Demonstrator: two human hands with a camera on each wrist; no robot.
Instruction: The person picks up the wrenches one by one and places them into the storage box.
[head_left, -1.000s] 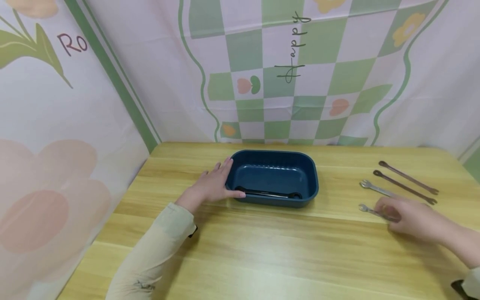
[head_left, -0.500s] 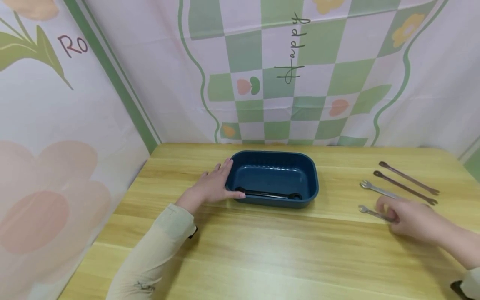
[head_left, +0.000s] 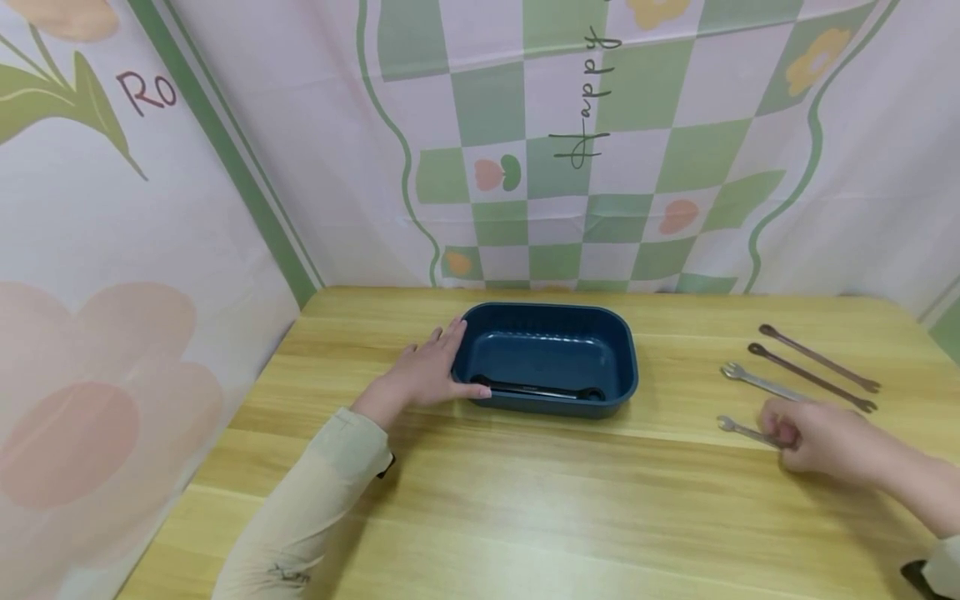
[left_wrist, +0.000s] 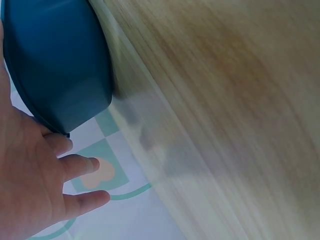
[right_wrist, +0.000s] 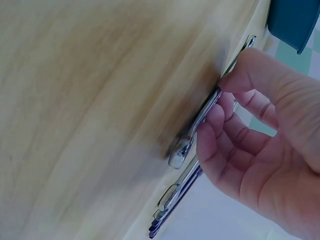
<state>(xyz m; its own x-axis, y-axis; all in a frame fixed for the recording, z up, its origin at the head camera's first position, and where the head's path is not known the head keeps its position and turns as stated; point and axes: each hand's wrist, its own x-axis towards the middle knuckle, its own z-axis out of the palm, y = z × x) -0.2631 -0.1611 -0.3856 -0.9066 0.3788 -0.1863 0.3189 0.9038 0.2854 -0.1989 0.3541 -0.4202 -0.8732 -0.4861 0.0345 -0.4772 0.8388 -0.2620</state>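
Note:
My left hand rests on the left end of a dark blue plastic bin, its thumb over the front rim. In the left wrist view, straight, spread fingers reach along the bin's outer end. Inside, a black wrench lies along the front wall. At the right of the table my right hand pinches a small silver wrench between thumb and fingertips. The right wrist view shows this wrench low along the wood, its middle partly covered by the fingers.
Just behind the right hand lies a longer silver wrench, partly hidden by it. Farther back are two dark wrenches, one brownish-black and one reddish-brown. A patterned cloth hangs behind the wooden table.
The right hand's fingertips have drawn slightly to the right and curled in, showing more of the small silver wrench. The left hand, the bin and the other wrenches keep their places.

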